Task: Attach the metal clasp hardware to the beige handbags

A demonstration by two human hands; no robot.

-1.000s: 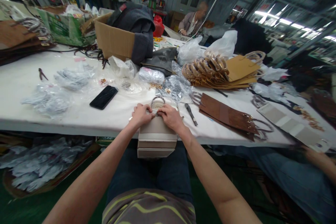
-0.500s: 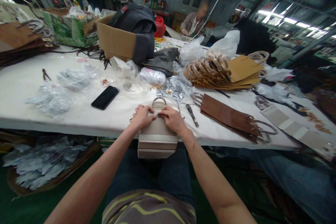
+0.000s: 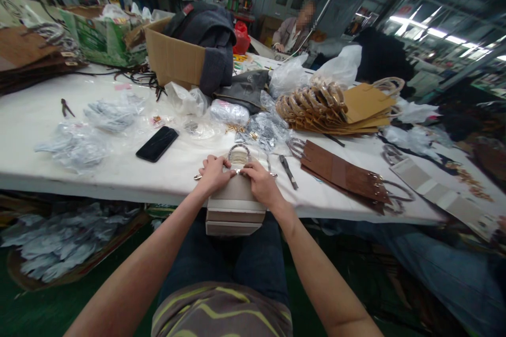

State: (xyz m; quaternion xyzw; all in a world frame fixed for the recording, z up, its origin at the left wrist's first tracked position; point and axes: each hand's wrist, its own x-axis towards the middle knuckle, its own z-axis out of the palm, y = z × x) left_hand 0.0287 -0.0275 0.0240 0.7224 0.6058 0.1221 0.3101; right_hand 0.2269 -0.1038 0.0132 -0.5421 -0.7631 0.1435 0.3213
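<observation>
- The bag [image 3: 236, 192] is at the table's [image 3: 174, 171] near edge, overhanging it, between both hands, as before.
- Left hand [image 3: 214, 174]: fingers curled, thumb tip still by the clasp [image 3: 237, 171]; whether it grips, I cannot tell.
- Right hand [image 3: 261, 181]: half-closed, fingertips still at the clasp; its hold is hidden.
- The clasp shows brighter between the fingertips than half a second ago.
- Phone [image 3: 157, 144], left, and brown panels [image 3: 343, 175], right, have stayed put.

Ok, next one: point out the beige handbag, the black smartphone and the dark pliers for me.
Beige handbag [image 3: 236, 190]: head view, on its smooth upper panel.
Black smartphone [image 3: 157, 144]: head view, middle of its dark screen.
Dark pliers [image 3: 64, 105]: head view, near the pivot.
</observation>
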